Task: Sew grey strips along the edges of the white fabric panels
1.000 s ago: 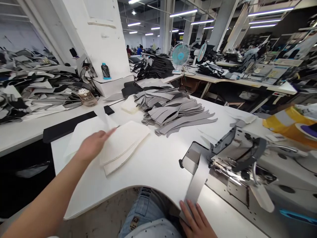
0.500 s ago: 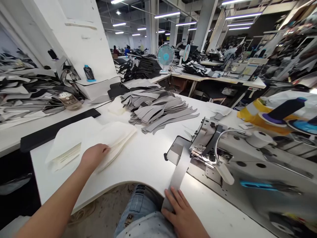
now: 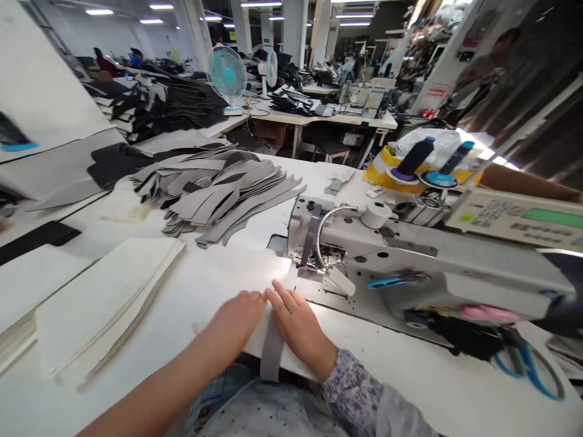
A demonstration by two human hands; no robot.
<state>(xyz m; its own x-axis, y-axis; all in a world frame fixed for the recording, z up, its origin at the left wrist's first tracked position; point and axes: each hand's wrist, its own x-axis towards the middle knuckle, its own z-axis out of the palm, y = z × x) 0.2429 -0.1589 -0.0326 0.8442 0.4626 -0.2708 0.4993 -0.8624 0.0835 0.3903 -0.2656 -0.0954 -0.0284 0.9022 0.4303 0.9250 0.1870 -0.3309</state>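
My left hand [image 3: 242, 315] is closed, fingertips pinched at a thin white sheet [image 3: 248, 267] that lies in front of the sewing machine and is hard to tell from the white tabletop. My right hand [image 3: 298, 325] lies with fingers stretched out over a grey fabric strip [image 3: 272, 352], its fingertips touching those of my left hand. Part of the strip is hidden under the hands; its near end hangs over the table edge toward my lap. Just beyond my fingers is the needle area of the sewing machine [image 3: 314, 243].
A stack of white sheets [image 3: 109, 297] lies at left. Behind it spreads a pile of grey fabric strips [image 3: 228, 188]. Blue-handled scissors [image 3: 532, 370], blue snips [image 3: 387, 282], thread cones [image 3: 413, 159] and a control panel [image 3: 519, 221] are at right.
My left hand has moved right from the white stack to meet my right hand. The grey strip has come away from the needle area toward me. The view has turned right.
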